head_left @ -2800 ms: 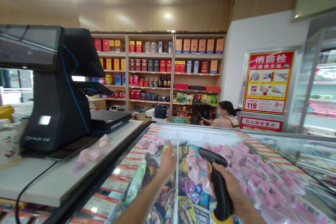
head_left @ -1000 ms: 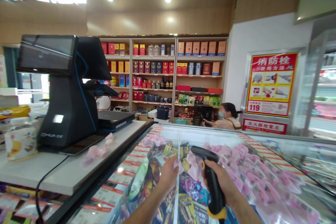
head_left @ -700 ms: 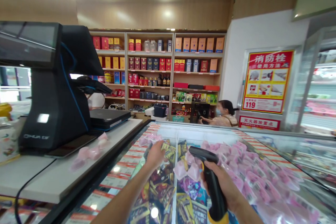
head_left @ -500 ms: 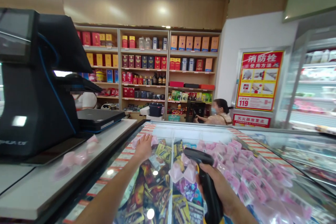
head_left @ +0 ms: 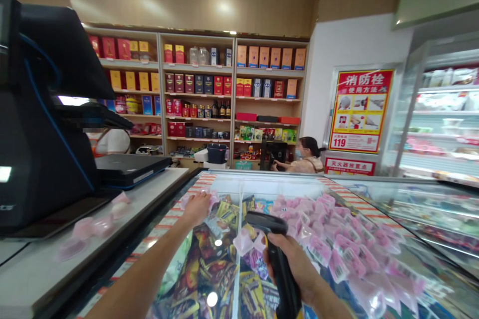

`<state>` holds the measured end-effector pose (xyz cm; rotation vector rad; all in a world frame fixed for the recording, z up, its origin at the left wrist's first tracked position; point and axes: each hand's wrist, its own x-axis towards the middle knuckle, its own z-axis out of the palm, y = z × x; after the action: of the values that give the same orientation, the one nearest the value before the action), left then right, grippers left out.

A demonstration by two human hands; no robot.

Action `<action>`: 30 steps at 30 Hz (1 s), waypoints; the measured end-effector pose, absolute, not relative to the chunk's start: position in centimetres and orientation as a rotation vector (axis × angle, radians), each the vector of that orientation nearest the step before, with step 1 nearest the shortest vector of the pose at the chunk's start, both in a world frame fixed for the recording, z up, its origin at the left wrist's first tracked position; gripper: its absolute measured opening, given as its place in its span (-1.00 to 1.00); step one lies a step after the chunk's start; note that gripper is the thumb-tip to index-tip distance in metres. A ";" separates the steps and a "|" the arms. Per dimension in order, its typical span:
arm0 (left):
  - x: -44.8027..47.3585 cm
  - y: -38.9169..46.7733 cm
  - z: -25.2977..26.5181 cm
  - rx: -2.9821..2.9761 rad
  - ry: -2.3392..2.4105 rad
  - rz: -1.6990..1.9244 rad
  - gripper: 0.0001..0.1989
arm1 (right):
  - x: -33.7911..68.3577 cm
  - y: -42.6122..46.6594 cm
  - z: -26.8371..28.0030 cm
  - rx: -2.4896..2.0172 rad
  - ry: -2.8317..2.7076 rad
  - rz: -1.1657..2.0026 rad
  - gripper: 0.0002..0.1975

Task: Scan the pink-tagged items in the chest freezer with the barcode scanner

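Note:
My right hand (head_left: 290,264) is wrapped around the handle of a black barcode scanner (head_left: 275,254), whose head points left over the glass freezer top. Just under the scanner head lies a clear-and-pink plastic pack (head_left: 244,242). My left hand (head_left: 198,208) reaches to the far left of the glass, its fingers closed over another pink pack (head_left: 214,199) that shows on both sides of them. Right of the scanner spreads a large heap of pink packs (head_left: 337,234), several with barcode labels facing up.
Beneath the glass are colourful ice-cream wrappers (head_left: 209,259). On the left, a white counter (head_left: 22,279) bears a black checkout scale (head_left: 48,124) and a few pink packs (head_left: 101,224). Beyond the freezer, a person (head_left: 309,157) is near shelves of boxes (head_left: 194,84); another person (head_left: 116,140) is partly hidden.
The view has shifted slightly, so most things sit further left. My right hand still grips the scanner over the pink pack, and my left hand stays on its pack.

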<state>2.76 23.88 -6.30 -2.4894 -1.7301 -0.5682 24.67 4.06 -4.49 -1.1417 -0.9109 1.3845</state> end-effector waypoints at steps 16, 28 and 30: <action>2.5 17.2 -8.6 -2.452 -1.696 -1.300 -0.36 | 21.9 2.9 -4.3 -1.089 -1.012 1.510 -0.71; 3.7 15.0 -8.6 -2.522 -1.681 -1.344 -0.35 | 22.4 3.5 -4.2 -1.078 -0.982 1.477 -0.71; 4.9 14.8 -9.0 -2.534 -1.753 -1.327 -0.35 | 23.3 3.8 -4.1 -1.083 -0.936 1.468 -0.72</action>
<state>4.89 14.82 -9.01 -2.5338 -1.7530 -1.3267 23.33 3.83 -4.13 -1.0833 -0.9359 1.4680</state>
